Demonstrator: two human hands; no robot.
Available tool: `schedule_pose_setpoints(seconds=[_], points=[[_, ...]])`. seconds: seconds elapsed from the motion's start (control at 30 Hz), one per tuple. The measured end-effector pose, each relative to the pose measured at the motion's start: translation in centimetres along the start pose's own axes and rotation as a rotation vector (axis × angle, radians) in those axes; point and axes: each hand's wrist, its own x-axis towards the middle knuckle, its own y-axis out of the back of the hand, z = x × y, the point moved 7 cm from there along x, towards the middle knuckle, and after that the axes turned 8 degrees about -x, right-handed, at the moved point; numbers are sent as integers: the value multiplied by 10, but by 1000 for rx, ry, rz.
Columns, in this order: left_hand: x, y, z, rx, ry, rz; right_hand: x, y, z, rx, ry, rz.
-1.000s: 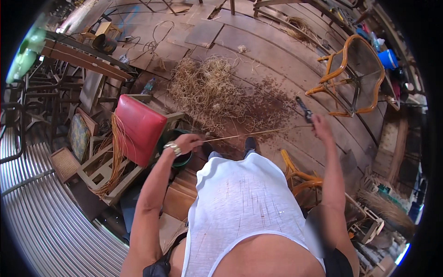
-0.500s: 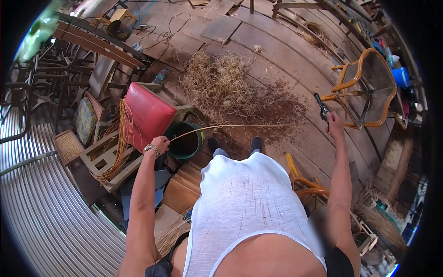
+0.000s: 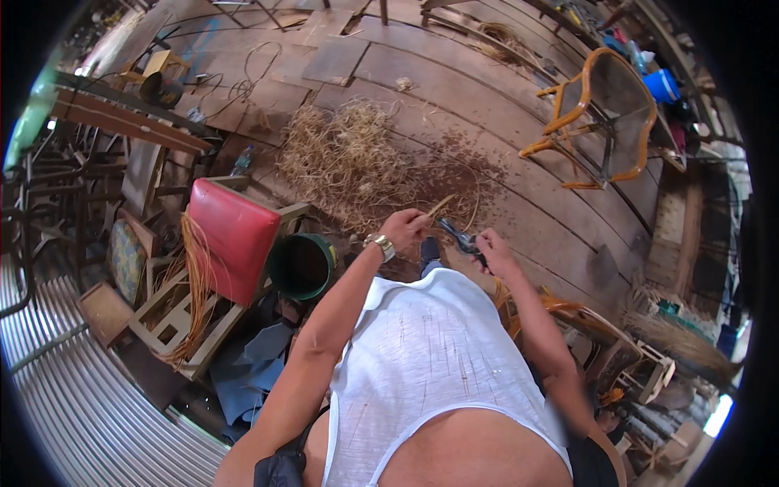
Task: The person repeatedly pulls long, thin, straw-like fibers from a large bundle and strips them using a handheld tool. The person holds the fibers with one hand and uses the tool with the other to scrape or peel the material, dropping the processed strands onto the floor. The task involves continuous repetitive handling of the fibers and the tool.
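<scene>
In front of my waist, my left hand is closed with its fingers pinched on a pale cane strip, whose end points up and to the right. My right hand is wrapped round the dark handles of what look like pruning shears. The head of this tool points up and left, close beside the strip. How the rest of the strip runs is hard to make out. Beyond both hands lies a tangled heap of cane shavings on the floor.
Left of me stand a dark green bucket and a tipped chair with a red seat, orange cane strands hanging over its frame. A rattan chair is at the far right. Corrugated metal sheet lies lower left.
Both hands have come together before my waist from wide apart. The long strip that stretched rightward from my left hand now shows only a short end. The view has shifted right.
</scene>
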Motion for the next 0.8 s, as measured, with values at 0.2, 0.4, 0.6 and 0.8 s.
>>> schedule_pose_setpoints(seconds=[0.2,0.4,0.6,0.8], points=[[-41,-63,74,108,14,-162,-33,-20,-56,323,113,76],[-55,-64,50,69,8,-113,-23,-41,-63,23,166,246],[-77,-22,43,513,-77,75,-2,-82,-46,141,-35,31],[-95,3,14,345,107,120,7,-119,-34,172,-103,-65]])
